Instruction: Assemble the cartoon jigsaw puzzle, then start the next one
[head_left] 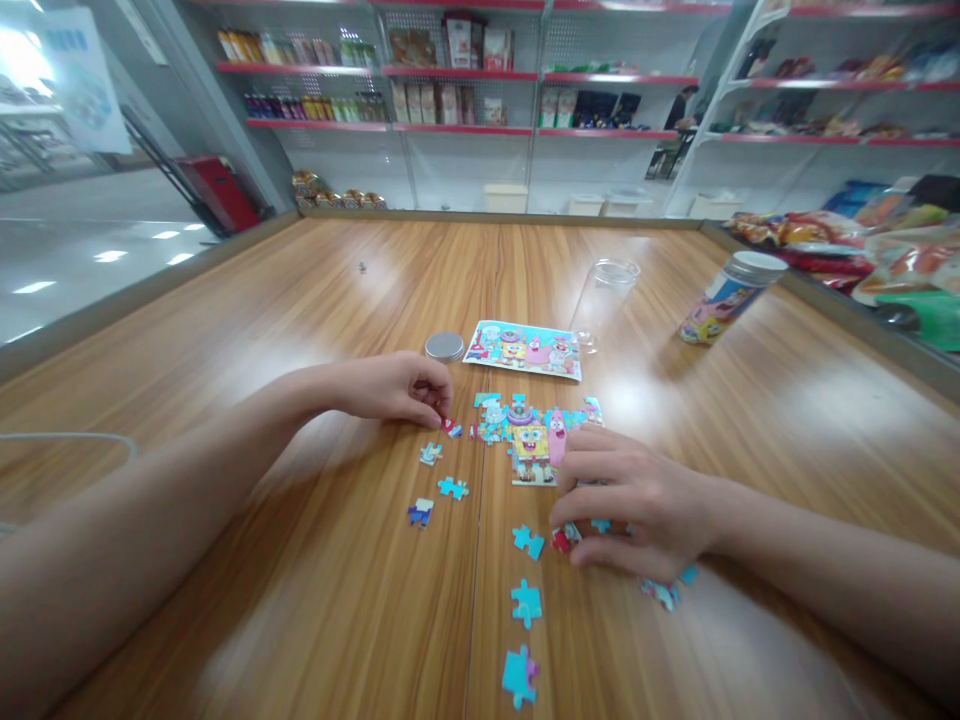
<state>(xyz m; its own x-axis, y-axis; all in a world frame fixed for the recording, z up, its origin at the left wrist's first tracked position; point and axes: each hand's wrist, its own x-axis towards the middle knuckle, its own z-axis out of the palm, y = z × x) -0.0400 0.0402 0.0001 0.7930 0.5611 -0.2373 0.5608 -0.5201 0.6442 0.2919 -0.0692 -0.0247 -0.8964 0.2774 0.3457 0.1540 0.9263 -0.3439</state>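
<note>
A partly joined jigsaw puzzle (pixel 531 440) with a yellow square figure and a pink figure lies flat on the table. Left of it, my left hand (pixel 409 390) is closed, thumb and fingers pinched at a small red and white puzzle piece (pixel 452 428). My right hand (pixel 637 500) reaches over the puzzle's lower right side and hides part of it. Between its thumb and index fingertip is a red and white puzzle piece (pixel 565 538). Loose blue pieces lie nearby, among them one puzzle piece (pixel 453 488) below my left hand and another puzzle piece (pixel 527 603) nearer me.
Behind the puzzle lies a printed picture sheet (pixel 523 350), with a round metal lid (pixel 444 347) at its left. A clear plastic cylinder (pixel 606 300) and a printed canister (pixel 727 298) stand farther right. Packaged goods (pixel 825 240) sit beyond the table's right edge; stocked shelves (pixel 461 75) line the back.
</note>
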